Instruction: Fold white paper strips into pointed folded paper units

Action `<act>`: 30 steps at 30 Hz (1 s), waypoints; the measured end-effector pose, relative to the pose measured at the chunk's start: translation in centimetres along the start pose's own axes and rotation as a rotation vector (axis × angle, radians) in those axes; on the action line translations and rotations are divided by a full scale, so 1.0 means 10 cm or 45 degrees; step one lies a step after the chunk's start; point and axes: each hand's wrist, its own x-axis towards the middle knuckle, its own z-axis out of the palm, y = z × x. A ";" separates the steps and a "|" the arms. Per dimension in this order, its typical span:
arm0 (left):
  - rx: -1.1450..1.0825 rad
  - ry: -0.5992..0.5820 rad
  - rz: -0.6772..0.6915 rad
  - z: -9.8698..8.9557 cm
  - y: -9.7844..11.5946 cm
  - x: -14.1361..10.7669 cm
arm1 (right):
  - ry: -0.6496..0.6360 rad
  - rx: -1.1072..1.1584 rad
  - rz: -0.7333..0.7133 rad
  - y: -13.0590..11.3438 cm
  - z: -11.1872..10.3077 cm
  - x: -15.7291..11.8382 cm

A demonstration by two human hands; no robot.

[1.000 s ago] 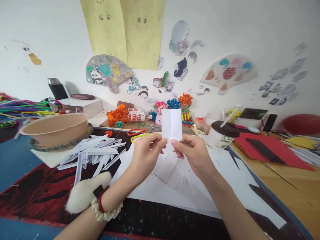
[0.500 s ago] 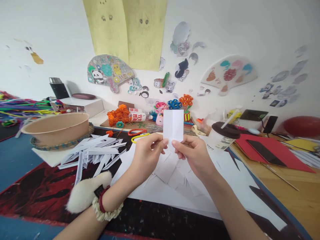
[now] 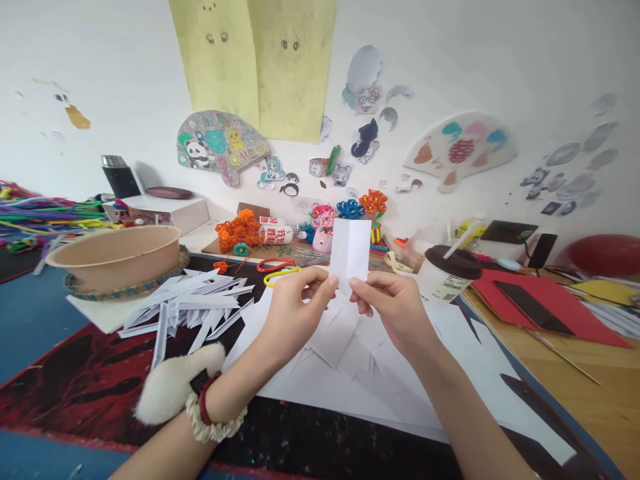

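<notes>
A small white paper (image 3: pixel 349 250) with a vertical crease down its middle stands upright between my hands. My left hand (image 3: pixel 305 307) pinches its lower left corner, and my right hand (image 3: pixel 387 303) pinches the lower right corner. Beneath them, loose white paper pieces (image 3: pixel 333 340) lie on large white sheets (image 3: pixel 300 380). A heap of folded white paper strips (image 3: pixel 187 303) is to the left of my left hand. Close to my left wrist rests a fluffy white object (image 3: pixel 173 390).
A beige basin (image 3: pixel 115 257) stands at the left. Yellow-handled scissors (image 3: pixel 280 272) and orange flowers (image 3: pixel 237 230) are behind my left hand. To the right are a lidded cup (image 3: pixel 445 273) with a straw and red sheets (image 3: pixel 540 307). A white wall rises behind.
The paper and both hands have shifted slightly right in the view, as has the whole scene. The grip on the paper's lower corners is unchanged.
</notes>
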 end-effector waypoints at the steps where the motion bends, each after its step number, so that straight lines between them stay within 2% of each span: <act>1: 0.004 -0.003 -0.006 0.00 0.00 0.00 | 0.003 0.001 0.000 0.00 0.00 0.00; 10: -0.003 -0.009 0.000 -0.01 0.00 -0.01 | -0.092 0.029 0.048 -0.04 0.04 -0.01; 14: -0.032 -0.049 -0.060 -0.01 -0.01 -0.01 | -0.073 -0.013 0.054 -0.04 0.04 -0.02; 18: 0.037 -0.024 -0.005 -0.02 0.00 0.00 | -0.048 0.025 0.055 -0.04 0.04 -0.01; 24: 0.113 0.033 0.044 -0.03 0.01 0.00 | -0.259 0.041 0.167 -0.06 0.06 -0.01; 30: 0.039 0.019 -0.040 -0.04 -0.06 0.04 | -0.288 -0.003 0.198 -0.03 0.02 -0.03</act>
